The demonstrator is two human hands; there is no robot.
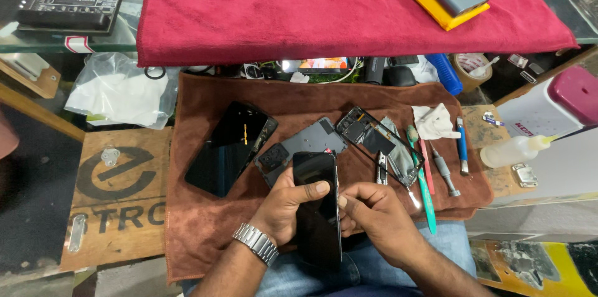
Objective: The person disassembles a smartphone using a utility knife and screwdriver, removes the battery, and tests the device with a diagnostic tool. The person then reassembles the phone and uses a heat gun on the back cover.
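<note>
My left hand (288, 205) grips a black smartphone (316, 210) from its left side, thumb lying across the dark screen. My right hand (374, 213) pinches the phone's right edge with thumb and fingers. The phone is held upright over my lap, just in front of a brown cloth (205, 234). On the cloth behind it lie a grey phone back cover (299, 144), an opened phone frame (377, 144) with exposed parts, and a black glass panel (227, 147) to the left.
Right of the frame lie a green toothbrush (423, 178), a red tool, a grey screwdriver (445, 175), a blue tool (461, 146), a white tissue (434, 121) and a squeeze bottle (514, 150). A red towel (311, 4) covers the glass shelf above. A plastic bag (121, 88) sits at left.
</note>
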